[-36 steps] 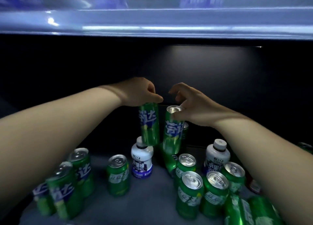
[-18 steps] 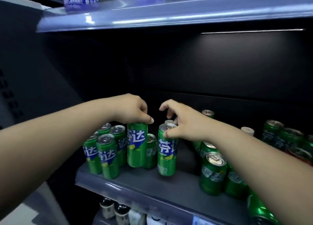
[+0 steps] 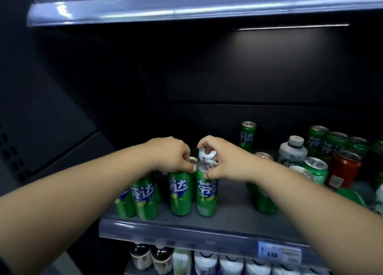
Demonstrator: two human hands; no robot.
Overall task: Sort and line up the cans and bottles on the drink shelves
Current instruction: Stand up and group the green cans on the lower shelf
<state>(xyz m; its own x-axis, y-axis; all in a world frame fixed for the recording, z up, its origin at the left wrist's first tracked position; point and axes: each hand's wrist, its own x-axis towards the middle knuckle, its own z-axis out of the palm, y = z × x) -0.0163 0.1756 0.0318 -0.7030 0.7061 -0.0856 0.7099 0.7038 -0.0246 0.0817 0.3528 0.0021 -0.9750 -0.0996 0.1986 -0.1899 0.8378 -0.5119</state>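
Observation:
Two tall green cans stand side by side near the front of the grey shelf (image 3: 228, 218). My left hand (image 3: 172, 154) grips the top rim of the left green can (image 3: 179, 194). My right hand (image 3: 223, 160) holds the top of the right green can (image 3: 206, 194) with thumb and fingers. A small white bottle (image 3: 206, 153) shows just behind, between my hands. More green cans (image 3: 143, 196) stand in a cluster to the left, partly hidden by my left forearm.
To the right stand a lone green can (image 3: 247, 136), a white bottle (image 3: 293, 151), several green cans (image 3: 335, 144) and a red can (image 3: 343, 169). An upper shelf (image 3: 186, 7) overhangs. Bottles (image 3: 161, 260) fill the shelf below, behind a price tag (image 3: 279, 253).
Both cans, held in the air a second ago, came down beside the left cluster and now stand on the shelf closer to its front edge. My view has pulled back and lower.

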